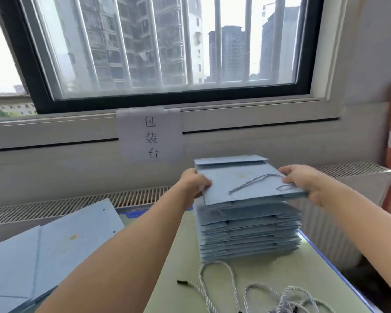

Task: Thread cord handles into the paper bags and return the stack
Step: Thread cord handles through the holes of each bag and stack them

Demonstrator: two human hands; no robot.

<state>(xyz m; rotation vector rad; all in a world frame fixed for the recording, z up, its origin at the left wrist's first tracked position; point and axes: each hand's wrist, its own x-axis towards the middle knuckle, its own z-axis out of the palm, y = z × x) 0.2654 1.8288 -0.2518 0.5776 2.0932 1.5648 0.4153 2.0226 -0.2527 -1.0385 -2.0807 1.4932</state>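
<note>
top bag: flat, blue, held level just above the stack; at about 1 o'clock from frame centre; judged either going down onto the pile or coming off it, cannot tell which
cord: grey twisted handle lying across the bag's upper face, running toward the right edge; its far end goes under the right hand's fingers, so whether it is fully threaded is hidden
left hand: at the bag's 9 o'clock edge; thumb on top, fingers curled beneath, pinching the paper; likely so placed to keep the sheet flat and square to the pile
right hand: at the bag's 3 o'clock edge; fingers over the top pressing the cord end against the paper, thumb side under the edge; grip pinching bag and cord together, probably to stop the handle sliding out
stack: flat bags, edges roughly aligned, standing on the table at the bag's 6 o'clock; a two-sided hold suits squaring the bag over it
loose cords: grey loops at 6 o'clock from the stack, near the body; within reach for threading; one black tip shows at their 9 o'clock
spare bags: blue, flat, punched holes visible, at 8 o'clock; apart from the stack, judged not yet threaded
sign: paper taped under the window at 12 o'clock
</note>
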